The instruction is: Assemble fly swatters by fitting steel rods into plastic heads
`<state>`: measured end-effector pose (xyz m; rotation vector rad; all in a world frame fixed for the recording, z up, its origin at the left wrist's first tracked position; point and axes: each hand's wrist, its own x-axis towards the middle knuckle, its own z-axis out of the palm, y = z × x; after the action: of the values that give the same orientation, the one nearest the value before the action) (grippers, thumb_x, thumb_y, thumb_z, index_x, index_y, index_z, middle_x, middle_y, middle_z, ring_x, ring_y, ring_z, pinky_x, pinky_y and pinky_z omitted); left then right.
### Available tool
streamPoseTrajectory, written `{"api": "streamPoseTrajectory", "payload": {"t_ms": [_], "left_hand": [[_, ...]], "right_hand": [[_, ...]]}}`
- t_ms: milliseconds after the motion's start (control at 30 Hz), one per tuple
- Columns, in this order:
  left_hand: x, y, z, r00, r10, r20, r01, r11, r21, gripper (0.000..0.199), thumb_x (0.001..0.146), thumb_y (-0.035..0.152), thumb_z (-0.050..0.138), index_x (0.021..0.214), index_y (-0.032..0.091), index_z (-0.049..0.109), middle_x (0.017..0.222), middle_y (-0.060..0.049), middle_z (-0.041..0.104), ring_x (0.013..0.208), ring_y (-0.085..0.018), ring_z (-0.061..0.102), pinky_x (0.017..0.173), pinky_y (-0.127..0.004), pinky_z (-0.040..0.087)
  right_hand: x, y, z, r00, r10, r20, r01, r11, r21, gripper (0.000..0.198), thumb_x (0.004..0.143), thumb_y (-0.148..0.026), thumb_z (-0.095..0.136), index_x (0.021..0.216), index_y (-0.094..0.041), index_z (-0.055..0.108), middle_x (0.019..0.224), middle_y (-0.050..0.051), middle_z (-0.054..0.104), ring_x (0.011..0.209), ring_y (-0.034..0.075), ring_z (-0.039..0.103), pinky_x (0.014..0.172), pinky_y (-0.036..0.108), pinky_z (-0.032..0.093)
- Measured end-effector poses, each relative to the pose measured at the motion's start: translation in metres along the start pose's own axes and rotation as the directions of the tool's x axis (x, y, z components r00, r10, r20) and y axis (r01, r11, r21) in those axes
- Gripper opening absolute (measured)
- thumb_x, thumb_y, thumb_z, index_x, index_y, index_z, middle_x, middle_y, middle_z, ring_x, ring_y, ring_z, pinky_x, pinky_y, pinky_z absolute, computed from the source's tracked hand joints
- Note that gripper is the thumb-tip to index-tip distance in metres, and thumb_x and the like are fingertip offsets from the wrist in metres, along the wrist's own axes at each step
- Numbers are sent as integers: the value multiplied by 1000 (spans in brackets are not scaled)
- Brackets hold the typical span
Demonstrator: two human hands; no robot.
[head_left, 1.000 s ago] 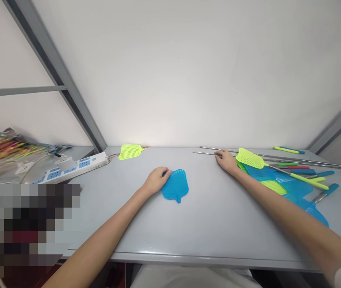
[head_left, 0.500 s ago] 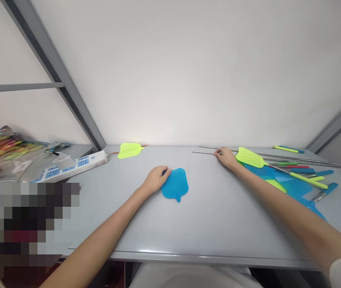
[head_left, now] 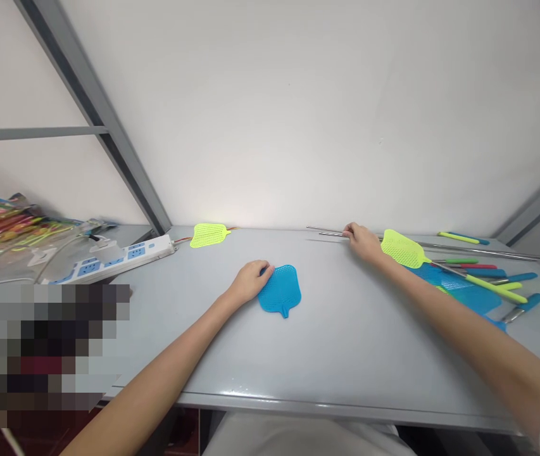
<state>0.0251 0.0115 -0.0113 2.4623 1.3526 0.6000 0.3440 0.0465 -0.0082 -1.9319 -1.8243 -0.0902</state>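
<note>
A blue fly swatter head (head_left: 281,290) lies on the grey table with its short socket toward me. My left hand (head_left: 251,280) grips its upper left edge between thumb and fingers. Farther back on the right, my right hand (head_left: 361,242) pinches a thin metal rod (head_left: 331,234) close to the wall. Just right of that hand rests a yellow-green fly swatter (head_left: 405,249) with a metal shaft and a yellow-green grip. Beneath it are blue swatter heads (head_left: 469,290), partly covered by my right forearm.
Coloured handles (head_left: 476,266) lie at the right, among long metal rods (head_left: 478,249). Near the wall at left is another yellow-green swatter head (head_left: 209,235). A white power strip (head_left: 122,258) with plugs and bagged colourful items (head_left: 8,225) occupy the far left. A metal frame post (head_left: 122,139) rises there.
The rod in my right hand has been raised slightly off the table. My left hand still has the blue swatter head in the same place. The view has shifted a little.
</note>
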Motion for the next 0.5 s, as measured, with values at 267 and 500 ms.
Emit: {"api": "streamPoseTrajectory", "payload": {"t_ms": [267,500], "left_hand": [[0,1,0,1000,-1,4,1,1000,0,37,81,42,25,69,18,51,73,-3,57,71,-16,52,61,-27,36],[0,1,0,1000,-1,1,1,1000,1,37,81,42,25,68,18,50,72,-3,57,70,-17,52,60,-27,36]], "right_hand": [[0,-16,-25,992,-118,-38,118,993,-12,29,84,-26,28,95,-24,54,92,3,58,90,18,48,61,27,30],[-5,-35,-39,973,-210,-95,210,978,-19,35,81,-15,29,100,-28,55,91,1,59,88,15,48,58,24,30]]}}
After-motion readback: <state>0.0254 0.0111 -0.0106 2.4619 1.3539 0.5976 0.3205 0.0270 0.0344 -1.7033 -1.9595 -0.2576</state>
